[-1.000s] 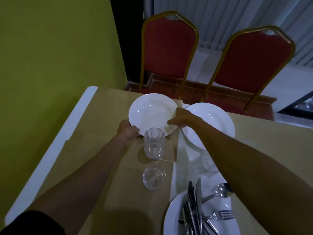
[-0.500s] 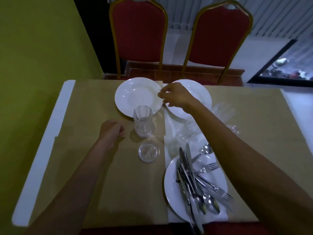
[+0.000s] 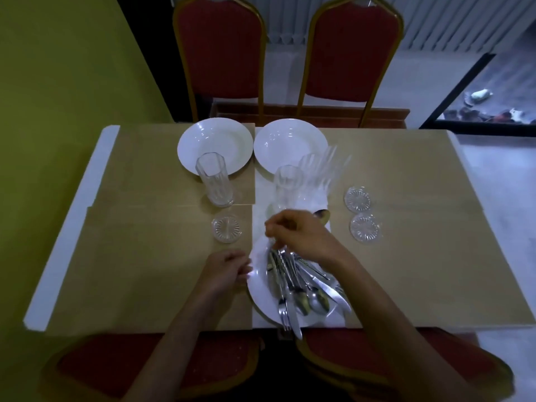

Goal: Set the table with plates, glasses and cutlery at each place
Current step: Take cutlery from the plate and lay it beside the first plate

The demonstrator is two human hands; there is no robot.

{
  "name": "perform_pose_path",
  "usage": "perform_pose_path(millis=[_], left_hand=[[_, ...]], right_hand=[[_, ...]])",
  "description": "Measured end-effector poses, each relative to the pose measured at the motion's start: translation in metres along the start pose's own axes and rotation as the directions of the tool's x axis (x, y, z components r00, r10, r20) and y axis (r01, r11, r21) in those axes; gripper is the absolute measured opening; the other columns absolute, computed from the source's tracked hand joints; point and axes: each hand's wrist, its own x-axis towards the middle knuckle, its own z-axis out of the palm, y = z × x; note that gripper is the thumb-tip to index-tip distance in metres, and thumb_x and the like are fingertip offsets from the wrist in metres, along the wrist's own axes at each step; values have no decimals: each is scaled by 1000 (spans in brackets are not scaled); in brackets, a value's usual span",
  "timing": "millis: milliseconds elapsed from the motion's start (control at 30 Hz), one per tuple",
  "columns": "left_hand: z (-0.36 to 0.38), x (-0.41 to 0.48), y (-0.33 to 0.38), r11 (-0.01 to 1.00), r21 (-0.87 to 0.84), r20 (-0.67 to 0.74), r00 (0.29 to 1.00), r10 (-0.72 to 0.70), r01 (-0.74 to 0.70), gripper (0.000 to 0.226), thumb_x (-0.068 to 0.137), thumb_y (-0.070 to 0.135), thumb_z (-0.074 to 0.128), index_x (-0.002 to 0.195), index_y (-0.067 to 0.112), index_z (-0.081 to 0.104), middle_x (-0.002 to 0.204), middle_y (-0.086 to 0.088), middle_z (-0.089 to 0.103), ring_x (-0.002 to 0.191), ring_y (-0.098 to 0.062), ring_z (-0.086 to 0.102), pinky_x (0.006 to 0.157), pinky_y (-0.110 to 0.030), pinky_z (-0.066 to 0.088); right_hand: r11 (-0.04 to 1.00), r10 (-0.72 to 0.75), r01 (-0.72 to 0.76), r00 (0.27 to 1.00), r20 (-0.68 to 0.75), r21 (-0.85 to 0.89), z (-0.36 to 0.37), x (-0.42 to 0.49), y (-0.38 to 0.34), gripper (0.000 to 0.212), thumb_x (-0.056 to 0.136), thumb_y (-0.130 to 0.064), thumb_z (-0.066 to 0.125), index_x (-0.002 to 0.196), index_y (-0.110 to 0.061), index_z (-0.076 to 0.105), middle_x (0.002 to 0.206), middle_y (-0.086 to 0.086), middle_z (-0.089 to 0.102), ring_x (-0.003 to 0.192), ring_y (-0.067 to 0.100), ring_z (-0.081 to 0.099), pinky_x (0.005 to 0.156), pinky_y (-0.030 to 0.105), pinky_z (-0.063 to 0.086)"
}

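Two white plates stand at the far places, the left plate (image 3: 214,140) and the right plate (image 3: 285,143). A tall glass (image 3: 215,181) stands just in front of the left plate. Several more glasses (image 3: 307,181) cluster at mid-table. A near plate (image 3: 259,294) carries a heap of cutlery (image 3: 298,288): knives, forks and spoons. My right hand (image 3: 301,236) hovers over its far end, fingers curled down and pinching the cutlery handles. My left hand (image 3: 227,266) lies on the table with fingers and thumb at the near plate's left rim.
Three glass coasters lie on the table: one (image 3: 226,229) left of centre, two (image 3: 357,198) (image 3: 366,227) to the right. A spoon (image 3: 322,215) peeks out behind my right hand. Red chairs (image 3: 223,50) stand at the far and near sides. A green wall is on the left.
My right hand left the far plates and came back to the cutlery plate. My left hand drew back from beside the tall glass to that plate's left rim. The view tilted down.
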Motion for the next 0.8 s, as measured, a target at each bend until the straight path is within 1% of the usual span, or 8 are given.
perform_pose_path(millis=[100, 200, 267, 333, 400, 467, 600, 800], left_hand=[[27, -9, -21, 988, 151, 63, 998, 8, -17, 15, 91, 4, 60, 104, 3, 67, 77, -14, 67, 66, -22, 61, 64, -35, 54], [49, -6, -38, 923, 379, 62, 997, 44, -64, 17, 86, 8, 57, 81, 4, 72, 65, -14, 68, 55, -24, 64, 61, -37, 60], [58, -3, -44, 805, 584, 41, 994, 99, -104, 26, 80, 16, 51, 67, 4, 70, 61, -12, 69, 56, -26, 68, 61, -41, 61], [64, -1, -45, 703, 703, 27, 991, 130, -111, 25, 72, 21, 48, 64, 5, 66, 60, -10, 67, 62, -30, 69, 62, -41, 61], [68, 0, -45, 664, 742, 14, 992, 126, -95, 24, 66, 25, 48, 66, 7, 64, 59, -7, 62, 65, -32, 69, 64, -41, 61], [72, 1, -46, 664, 744, 10, 995, 102, -75, 27, 64, 25, 49, 69, 6, 66, 60, -7, 63, 66, -31, 69, 65, -41, 61], [70, 8, -49, 693, 721, -53, 997, 51, 3, 24, 64, 25, 56, 72, 8, 70, 71, -11, 70, 67, -29, 70, 63, -41, 62], [62, 9, -51, 684, 728, -89, 996, 24, 48, 24, 62, 19, 54, 72, 6, 71, 71, -12, 71, 63, -26, 71, 57, -36, 62]], right_hand=[[964, 60, -56, 998, 7, -258, 3, -9, 51, 23, 90, -27, 60, 81, -8, 71, 77, 12, 72, 71, 21, 70, 73, 40, 56], [886, 116, -100, 993, 8, -453, 7, -10, 91, 23, 84, -21, 57, 75, -3, 69, 74, 16, 70, 71, 24, 69, 69, 37, 55], [840, 139, -110, 990, 14, -531, 11, -12, 104, 18, 81, -15, 59, 68, -6, 68, 73, 13, 69, 74, 25, 68, 65, 32, 52], [802, 153, -117, 988, 12, -586, 16, -13, 111, 16, 81, -15, 59, 66, -12, 64, 66, 8, 61, 72, 25, 65, 59, 28, 46], [775, 167, -129, 986, 3, -619, 20, -12, 115, 12, 82, -17, 59, 70, -16, 60, 65, 3, 55, 71, 23, 62, 56, 25, 42], [758, 175, -135, 985, 0, -638, 23, -8, 118, 6, 80, -18, 62, 77, -13, 63, 77, 6, 60, 76, 25, 65, 60, 28, 49], [752, 159, -135, 987, -20, -645, 30, -2, 121, 21, 85, -25, 61, 96, -8, 66, 100, 11, 66, 91, 27, 66, 72, 32, 50], [733, 114, -126, 991, -62, -668, 39, -1, 122, 23, 87, -27, 63, 99, -8, 67, 102, 8, 68, 96, 25, 67, 67, 28, 43]])
